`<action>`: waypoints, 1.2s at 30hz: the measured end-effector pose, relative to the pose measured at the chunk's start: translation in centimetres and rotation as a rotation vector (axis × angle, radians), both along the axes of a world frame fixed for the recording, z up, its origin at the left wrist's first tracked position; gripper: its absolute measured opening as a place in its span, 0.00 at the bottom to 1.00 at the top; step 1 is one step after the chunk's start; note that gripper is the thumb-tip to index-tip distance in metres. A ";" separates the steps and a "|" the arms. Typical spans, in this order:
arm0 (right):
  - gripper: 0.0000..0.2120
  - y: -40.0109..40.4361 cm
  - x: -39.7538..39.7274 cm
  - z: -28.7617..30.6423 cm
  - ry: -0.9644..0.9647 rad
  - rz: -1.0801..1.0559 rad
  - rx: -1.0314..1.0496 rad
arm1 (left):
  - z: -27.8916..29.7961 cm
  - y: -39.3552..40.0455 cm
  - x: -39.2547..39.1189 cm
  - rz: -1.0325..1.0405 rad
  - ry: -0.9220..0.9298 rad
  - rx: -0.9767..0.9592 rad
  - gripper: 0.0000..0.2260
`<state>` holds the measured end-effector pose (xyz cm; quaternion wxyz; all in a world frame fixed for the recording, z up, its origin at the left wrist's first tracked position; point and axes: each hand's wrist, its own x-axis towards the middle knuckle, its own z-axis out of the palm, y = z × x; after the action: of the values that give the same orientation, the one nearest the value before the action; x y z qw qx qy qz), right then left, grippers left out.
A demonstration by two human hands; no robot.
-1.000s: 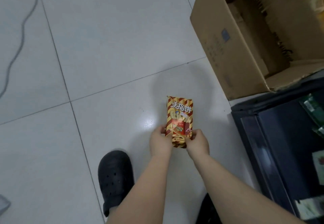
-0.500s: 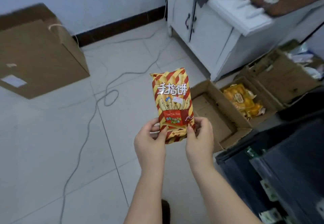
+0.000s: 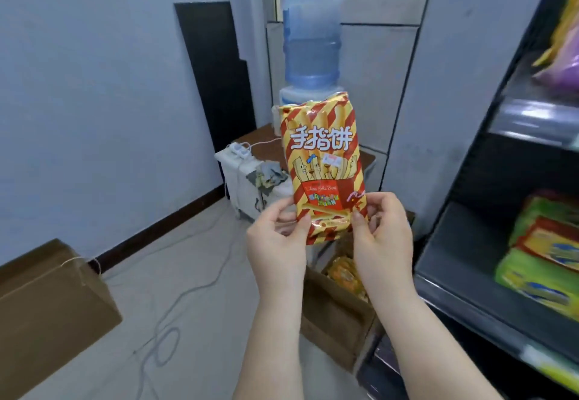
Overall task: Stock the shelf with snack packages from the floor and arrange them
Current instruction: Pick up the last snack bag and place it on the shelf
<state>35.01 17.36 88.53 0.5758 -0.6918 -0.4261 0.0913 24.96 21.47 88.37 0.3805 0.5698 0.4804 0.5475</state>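
while the left hand (image 3: pixel 277 236) and right hand (image 3: pixel 380 233) pinch the snack pack (image 3: pixel 322 161) upright, the shelf (image 3: pixel 463 261) at right awaits it, partly stocked.

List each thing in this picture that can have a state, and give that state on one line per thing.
snack packet: upright, sealed, held at its bottom edge
left hand: pinching the packet's lower left
right hand: pinching the packet's lower right
open box: open, orange packets inside
closed box: shut
shelf: partly stocked
water bottle: upside down on dispenser
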 end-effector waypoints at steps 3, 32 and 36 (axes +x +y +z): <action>0.05 -3.8 2.3 3.5 -0.029 -0.116 0.044 | 3.7 -2.6 2.8 -0.098 0.035 0.073 0.14; 0.05 -41.2 26.7 17.3 -0.268 -1.132 0.354 | 18.6 -34.1 34.8 -1.111 -0.236 0.345 0.13; 0.04 -43.7 30.1 17.7 -0.278 -1.254 0.392 | 19.4 -36.6 39.4 -1.219 -0.265 0.383 0.13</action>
<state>65.09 -26.36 106.24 0.5746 -0.6963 -0.0225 -0.4296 64.33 -15.09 107.79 0.5708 0.7254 -0.0860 0.3750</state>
